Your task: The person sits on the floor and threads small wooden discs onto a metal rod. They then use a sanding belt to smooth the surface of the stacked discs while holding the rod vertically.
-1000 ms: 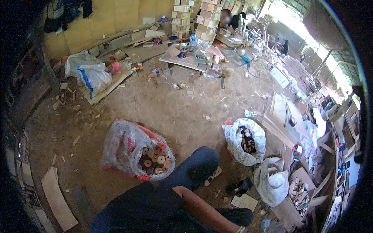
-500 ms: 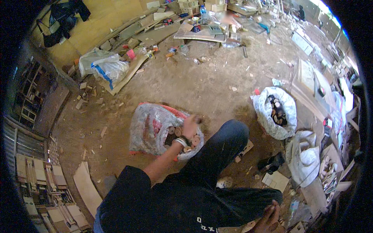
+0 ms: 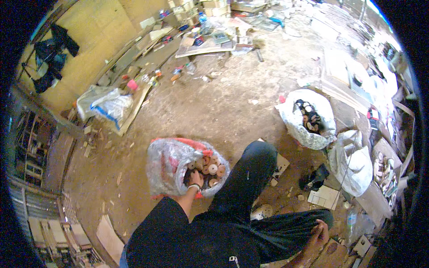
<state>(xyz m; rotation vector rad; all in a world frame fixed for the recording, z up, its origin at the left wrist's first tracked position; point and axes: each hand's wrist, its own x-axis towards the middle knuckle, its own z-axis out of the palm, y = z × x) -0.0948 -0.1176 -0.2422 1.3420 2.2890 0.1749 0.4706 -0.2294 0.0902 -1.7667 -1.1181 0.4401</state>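
Since half a second ago, our left hand point(image 3: 195, 178) has moved from above the far edge of the clear, red-trimmed sack point(image 3: 163, 163) down into the left part of its mouth. That sack lies on its side just left of centre in the frame, with round wooden discs point(image 3: 212, 169) in its opening. They overlap too much for us to count; several show a centre hole. Our left fingers are buried among them, so we cannot tell how far they are closed or whether they grip a disc. We wear one pale band point(image 3: 195, 186) on that wrist. Our right hand point(image 3: 318, 235), lower right, is loosely half curled beside our folded leg point(image 3: 290, 230), and we see nothing in it; its forearm is cut off by the lower edge.

We count three more sacks: one white sack point(image 3: 330, 120) right of centre holding dark and pale pieces, one crumpled sack point(image 3: 357, 167) below it, and one blue-striped sack point(image 3: 105, 105) at upper left. One black object point(image 3: 315, 177) near the crumpled sack is hard to make out. Glare washes out the stacked boards point(image 3: 335, 67) at upper right.
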